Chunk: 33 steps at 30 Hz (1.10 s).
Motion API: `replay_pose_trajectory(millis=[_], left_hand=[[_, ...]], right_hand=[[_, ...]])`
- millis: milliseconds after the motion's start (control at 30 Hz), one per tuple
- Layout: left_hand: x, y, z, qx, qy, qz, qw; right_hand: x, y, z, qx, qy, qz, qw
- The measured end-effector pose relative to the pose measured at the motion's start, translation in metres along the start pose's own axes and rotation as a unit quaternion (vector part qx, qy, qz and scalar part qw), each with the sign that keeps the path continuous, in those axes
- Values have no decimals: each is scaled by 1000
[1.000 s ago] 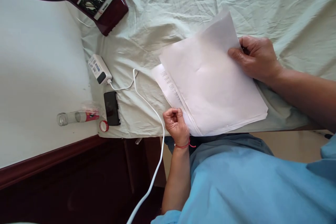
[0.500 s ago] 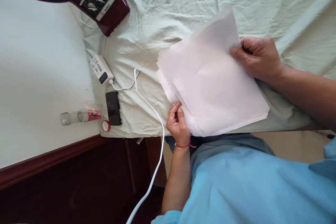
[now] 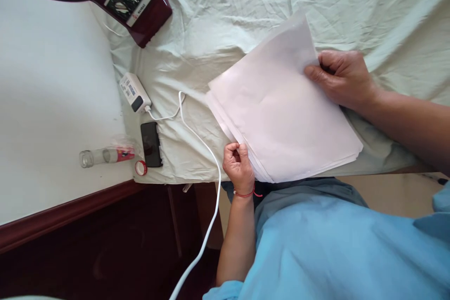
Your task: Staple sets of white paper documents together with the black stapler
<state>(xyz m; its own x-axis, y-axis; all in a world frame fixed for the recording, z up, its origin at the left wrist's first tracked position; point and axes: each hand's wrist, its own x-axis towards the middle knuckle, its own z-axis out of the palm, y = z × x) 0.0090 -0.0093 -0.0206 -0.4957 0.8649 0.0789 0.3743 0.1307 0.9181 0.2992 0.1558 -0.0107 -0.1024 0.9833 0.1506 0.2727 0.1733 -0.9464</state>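
A stack of white paper sheets (image 3: 281, 112) lies on a pale green sheet (image 3: 228, 18) near its front edge. My right hand (image 3: 342, 79) grips the stack's far right corner, thumb on top. At the stack's near left edge my left hand (image 3: 239, 166) pinches the sheet edges with curled fingers. A red thread circles the left wrist.
A white charger block (image 3: 132, 92) with a white cable (image 3: 202, 150) lies left of the papers, beside a black phone (image 3: 151, 144). A small glass bottle (image 3: 105, 155) and a red cap (image 3: 140, 168) sit by the wooden edge. A dark red fan base (image 3: 137, 2) stands at the back left.
The printed lower sheet that stuck out on the left is now tucked under the stack. My left hand moved from a loose fist onto the stack's edge. The right hand stayed put.
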Motion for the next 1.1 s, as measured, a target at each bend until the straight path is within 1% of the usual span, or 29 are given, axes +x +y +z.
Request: replay_pose_trajectory(millis=[100,167,233,300,367,433,533,600,700,867,1000,1100], left_hand=[[1,0,-1,-7,3,1,1000],[2,0,-1,-2,13,-5,1000],[2,0,-1,5,22,-12,1000],[2,-1,-1,-1,27,-17,1000],[1,-2,-1,-17,32,-18,999],[2,-1,-1,-34,42,-24,998],[3,0,0,-41,58,-27,997],[3,2,1,-29,64,-5,998],[3,3,2,-7,71,25,997],[2,0,0,3,56,33,998],[1,0,0,24,41,53,997],[1,1,1,24,32,52,998]], right_hand=[[1,-2,0,-65,12,-29,997],[3,0,1,-71,37,-37,996],[5,5,3,-51,70,-37,996],[7,13,5,-1,98,-25,995],[9,19,7,52,104,-4,993],[9,21,9,76,100,9,992],[9,19,9,72,92,-1,993],[9,17,8,64,87,-8,994],[8,15,6,40,82,2,996],[7,11,3,17,67,27,997],[6,8,2,1,45,23,999],[4,5,1,5,18,24,1000]])
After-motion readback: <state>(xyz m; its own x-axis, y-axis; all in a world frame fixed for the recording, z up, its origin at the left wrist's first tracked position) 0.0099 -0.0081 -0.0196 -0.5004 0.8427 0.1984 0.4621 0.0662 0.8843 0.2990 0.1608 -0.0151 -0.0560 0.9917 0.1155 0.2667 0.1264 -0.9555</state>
